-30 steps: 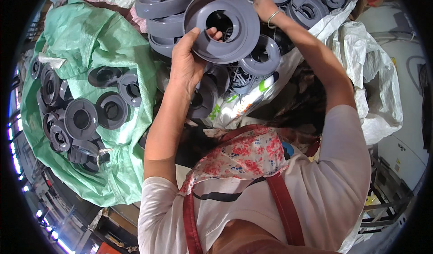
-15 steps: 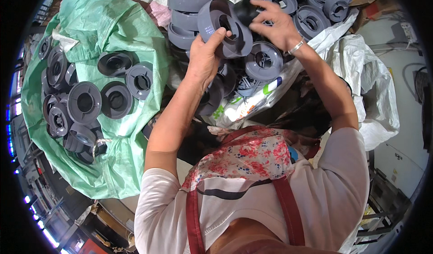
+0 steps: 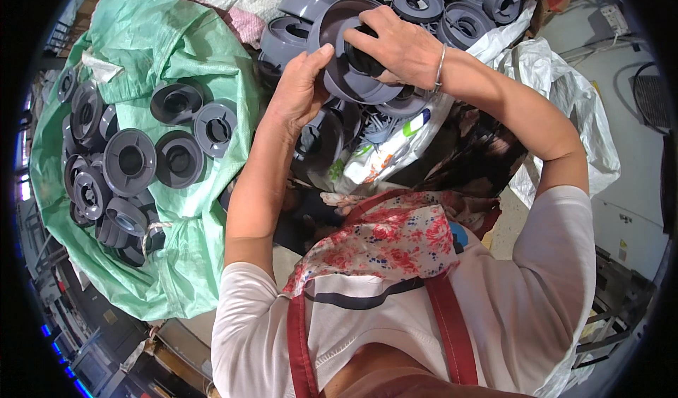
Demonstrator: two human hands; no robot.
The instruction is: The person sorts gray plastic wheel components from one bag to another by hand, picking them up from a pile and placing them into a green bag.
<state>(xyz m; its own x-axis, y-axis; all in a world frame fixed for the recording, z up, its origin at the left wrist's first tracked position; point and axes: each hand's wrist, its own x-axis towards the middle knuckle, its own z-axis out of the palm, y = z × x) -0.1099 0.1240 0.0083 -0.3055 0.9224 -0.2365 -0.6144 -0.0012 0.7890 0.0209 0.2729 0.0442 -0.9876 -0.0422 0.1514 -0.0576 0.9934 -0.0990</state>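
Observation:
My left hand [image 3: 302, 86] grips the left rim of a round grey plastic part [image 3: 347, 80], thumb on the near edge. It has a wide outer wall and a smaller ring in its middle. My right hand [image 3: 406, 48], a bracelet at its wrist, reaches over the part with fingers bent into its centre. Under those fingers a black round piece [image 3: 361, 60] shows inside the inner ring; my hand covers much of it. Stacked grey parts [image 3: 286, 39] stand just beyond my left hand, and another grey part [image 3: 318, 140] lies below the held one.
To the left, a green woven sack [image 3: 205, 250] holds several similar grey parts [image 3: 130, 162]. More grey parts [image 3: 466, 25] are heaped at the far right. A white sack [image 3: 565, 108] hangs right of my arm, and a printed plastic bag [image 3: 378, 166] lies before my apron.
My right hand has moved left and down, bringing the black piece from beside the grey part into its centre. My left hand keeps its hold, shifting slightly left.

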